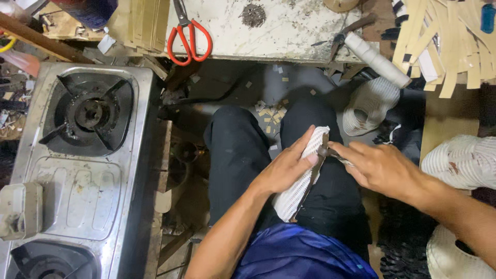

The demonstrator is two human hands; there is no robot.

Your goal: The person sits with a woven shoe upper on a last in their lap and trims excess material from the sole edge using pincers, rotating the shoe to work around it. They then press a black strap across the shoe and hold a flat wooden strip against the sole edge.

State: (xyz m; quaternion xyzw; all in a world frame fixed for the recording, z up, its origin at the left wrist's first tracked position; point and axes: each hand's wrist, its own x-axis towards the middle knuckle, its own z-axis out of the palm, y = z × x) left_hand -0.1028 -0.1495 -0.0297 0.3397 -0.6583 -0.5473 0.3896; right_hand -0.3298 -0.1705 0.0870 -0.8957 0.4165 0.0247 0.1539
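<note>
Hands meet over our right thigh, a little right of the frame's centre. Our left hand (285, 168) wraps around a white woven bundle (299, 181), fingers curled over its upper part and thumb pressed on its face; the bundle runs slantwise from near the knee down toward our blue shirt (299, 256). Our right hand (380, 168) comes in from the lower right, fingers closed in a pinch on a thin dark tool (314, 175) that lies along the bundle's right edge. We cannot tell what kind of tool it is; its lower end is lost against our black trousers (237, 155).

Left of the frame sits a steel gas stove (77, 170), its lower burner cut off by the edge. Red scissors (189, 39) lie at upper centre on a worn white board (268, 31). Pale strips (444, 41) pile at upper right, and white coils (368, 106) lie below them, others cut off at the right edge.
</note>
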